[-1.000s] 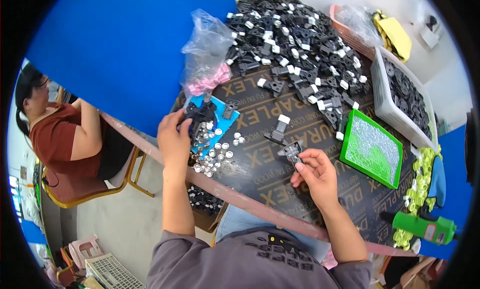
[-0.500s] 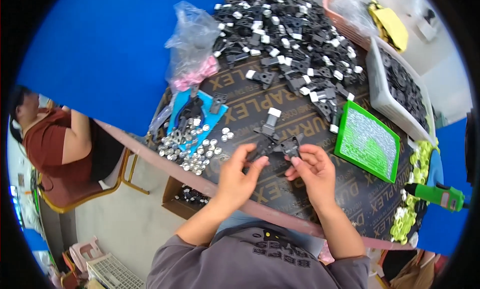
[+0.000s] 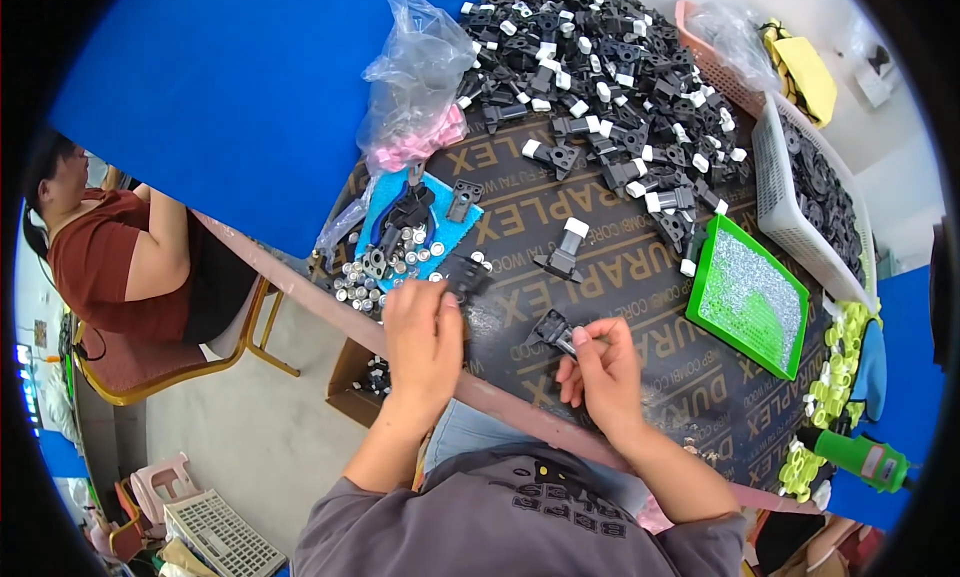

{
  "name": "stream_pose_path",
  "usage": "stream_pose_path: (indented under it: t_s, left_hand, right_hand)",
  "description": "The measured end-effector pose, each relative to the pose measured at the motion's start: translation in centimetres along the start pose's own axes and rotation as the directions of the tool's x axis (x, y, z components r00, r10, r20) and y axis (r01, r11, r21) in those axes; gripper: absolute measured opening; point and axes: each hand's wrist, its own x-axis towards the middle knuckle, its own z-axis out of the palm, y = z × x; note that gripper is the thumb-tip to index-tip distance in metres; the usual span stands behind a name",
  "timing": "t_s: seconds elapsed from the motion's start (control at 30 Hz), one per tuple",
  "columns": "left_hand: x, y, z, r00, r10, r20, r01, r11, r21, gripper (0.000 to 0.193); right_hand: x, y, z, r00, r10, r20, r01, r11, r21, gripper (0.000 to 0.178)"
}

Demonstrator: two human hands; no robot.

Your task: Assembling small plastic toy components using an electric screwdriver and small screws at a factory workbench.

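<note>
Dark boards with gold lettering make up the table (image 3: 495, 327) under our hands, and its pinkish edge runs across the lower half of the frame. Our right hand (image 3: 603, 367), at lower centre, pinches a small black part (image 3: 550, 333) between thumb and fingers, its far end pointing toward the middle of the frame. We judge it light and stiff, probably moulded plastic, a little slick on its flat faces; thin tabs could snap, so we would hold it by the thick body. Our left hand (image 3: 420, 322), left of centre, has its fingers drawn in narrow on a dark piece (image 3: 467, 277); motion blur hides that one's shape, and we cannot tell how firm the grip is. Near the left hand, silver caps (image 3: 436, 249) lie loose on a blue cloth (image 3: 447, 233), some hidden behind our fingers. Above the right hand sits a lone clip (image 3: 567, 249) with a white end. Farther out, a heap (image 3: 600, 82) of similar clips fills the top, buried too deep to single out. At right, a green tray (image 3: 742, 345) holds silvery bits too tiny to make out, and our forearms partly cover the table edge.
</note>
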Motion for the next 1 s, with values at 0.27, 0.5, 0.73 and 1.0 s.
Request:
stream_pose_path:
  t_s: [0.27,0.5,0.73,1.0]
  left_hand:
    - [1.1,-2.3,-4.5,0.904,-0.338,0.261,0.402,0.464,-0.790,0.035]
    - [-0.7,0.8,-2.1,0.751,-0.100,0.652,0.649,-0.067,-0.758,0.078]
    - [-0.7,0.7,-1.1,0.762,-0.093,0.640,0.607,-0.239,-0.758,0.046]
    - [-0.5,1.2,-1.3,0.771,-0.141,0.621,0.606,-0.139,-0.783,0.045]
  right_hand:
    - [3.2,-4.2,3.6,0.712,-0.641,0.289,0.506,0.183,-0.843,0.029]
    - [13.1,-4.0,10.1,0.697,-0.619,0.362,0.580,0.191,-0.792,0.038]
    - [13.8,-3.6,10.7,0.819,-0.505,0.274,0.495,0.378,-0.782,0.032]
    - [16.8,-3.4,9.7,0.679,-0.503,0.535,0.650,0.073,-0.757,0.024]
